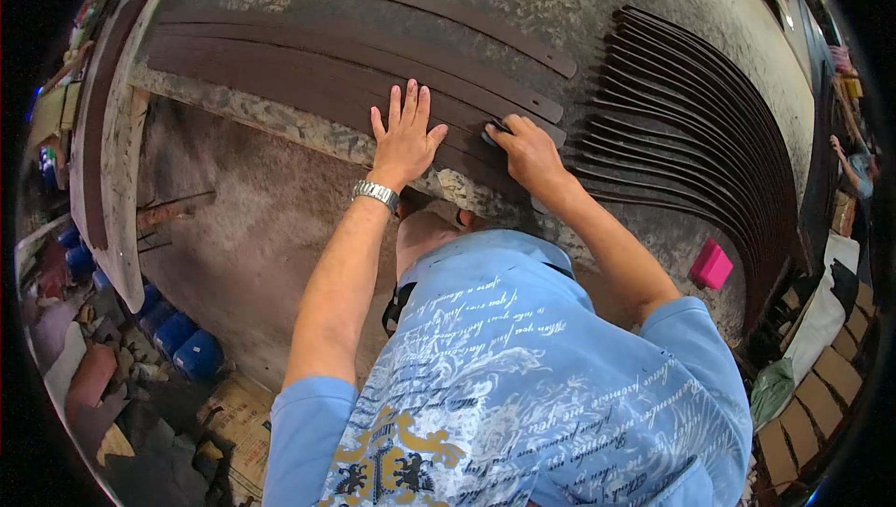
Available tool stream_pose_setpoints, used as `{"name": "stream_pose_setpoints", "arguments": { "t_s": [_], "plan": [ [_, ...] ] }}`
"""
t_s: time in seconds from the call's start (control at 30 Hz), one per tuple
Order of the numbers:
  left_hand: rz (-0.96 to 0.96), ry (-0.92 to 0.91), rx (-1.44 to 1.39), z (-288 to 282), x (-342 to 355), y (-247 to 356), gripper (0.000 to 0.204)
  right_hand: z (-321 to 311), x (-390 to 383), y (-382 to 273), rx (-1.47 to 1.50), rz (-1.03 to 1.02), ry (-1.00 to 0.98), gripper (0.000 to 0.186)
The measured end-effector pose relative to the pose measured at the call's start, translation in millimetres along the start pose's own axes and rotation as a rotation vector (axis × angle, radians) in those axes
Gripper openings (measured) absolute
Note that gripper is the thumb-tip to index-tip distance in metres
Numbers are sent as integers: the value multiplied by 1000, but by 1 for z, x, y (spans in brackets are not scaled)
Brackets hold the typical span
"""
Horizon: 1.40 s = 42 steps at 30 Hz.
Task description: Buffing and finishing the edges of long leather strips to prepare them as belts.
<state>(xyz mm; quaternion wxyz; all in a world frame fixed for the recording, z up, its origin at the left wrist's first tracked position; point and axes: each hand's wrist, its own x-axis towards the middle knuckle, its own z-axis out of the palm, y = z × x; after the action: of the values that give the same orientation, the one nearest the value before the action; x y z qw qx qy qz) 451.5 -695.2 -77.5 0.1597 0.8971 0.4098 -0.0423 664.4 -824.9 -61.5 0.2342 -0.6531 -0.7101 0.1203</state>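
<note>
My left hand (405,138) lies flat with spread fingers on a wide dark brown leather piece (280,87) along the near edge of the table. To its right, my right hand (536,157) is closed around a small dark tool (490,132); a bit of blue-grey shows at its lower end, and my fingers hide the rest. The tool touches the leather near its right end. Just beyond lies a long brown leather strap (523,99) with a rounded end and a small hole. Another such strap (448,11) rests farther back, apart from it.
Many thin dark straps (691,115) stand side by side in a curved row at the right. A bright pink block (712,264) sits near them. Blue containers (198,353) and leather scraps (140,442) are on the floor at left. Another person (857,171) is at the far right.
</note>
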Motion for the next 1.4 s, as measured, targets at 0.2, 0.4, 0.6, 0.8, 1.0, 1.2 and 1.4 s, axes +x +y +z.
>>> {"name": "stream_pose_setpoints", "arguments": {
  "t_s": [0.2,0.4,0.6,0.8,1.0,1.2,1.4],
  "plan": [
    [40,79,9,1,-1,1,75,4,25,-13,2,-43,57,41],
    [47,82,-9,2,-3,5,75,-2,10,-13,-40,-10,-24,33],
    [24,35,-32,0,-1,0,75,-5,2,-10,-40,22,-22,43],
    [-37,184,67,14,-4,28,70,-33,-53,-4,-83,109,-40,45],
    [431,29,-41,1,-30,79,62,-28,-52,-4,-90,111,-7,42],
    [-49,156,-24,-13,-16,18,73,-4,10,-11,-64,4,30,42],
    [-45,77,2,-2,-20,13,77,-4,-4,-2,-11,28,5,42]
  ]
}}
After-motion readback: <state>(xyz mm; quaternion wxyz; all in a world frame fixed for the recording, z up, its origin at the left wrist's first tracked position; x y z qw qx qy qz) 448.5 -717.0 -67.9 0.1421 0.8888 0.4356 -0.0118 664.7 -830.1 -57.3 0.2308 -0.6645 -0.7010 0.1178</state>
